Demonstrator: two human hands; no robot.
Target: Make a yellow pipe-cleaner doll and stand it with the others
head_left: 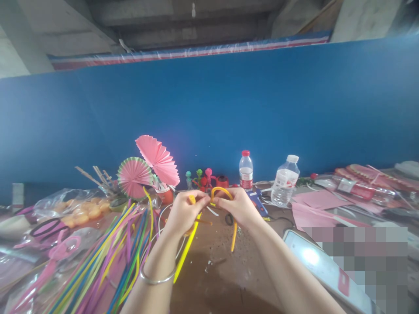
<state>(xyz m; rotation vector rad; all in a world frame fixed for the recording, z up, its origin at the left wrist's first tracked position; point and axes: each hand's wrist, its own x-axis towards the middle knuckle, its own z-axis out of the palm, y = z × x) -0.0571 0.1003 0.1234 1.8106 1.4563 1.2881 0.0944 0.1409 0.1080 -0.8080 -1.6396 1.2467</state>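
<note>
My left hand (186,211) pinches an orange-yellow pipe cleaner, its thumb and forefinger pressed together. A coiled orange piece (192,199) shows at that hand's fingers. Close beside it, my right hand (238,205) is closed on the looped orange-yellow pipe cleaner (222,190), whose free end hangs down below the fingers. The fingertips of both hands nearly meet at the base of the loop. A bright yellow strip (186,250) lies on the brown table (212,288) under my left wrist, which wears a silver bangle (157,280).
Many coloured pipe cleaners (108,261) spread at left, near pink paper fans (159,159) and a red cup (165,195). Behind my hands stand small figures (208,174). Two bottles (246,170), a blue glue gun (257,202), pink paper (322,199) and a phone (327,270) lie rightward.
</note>
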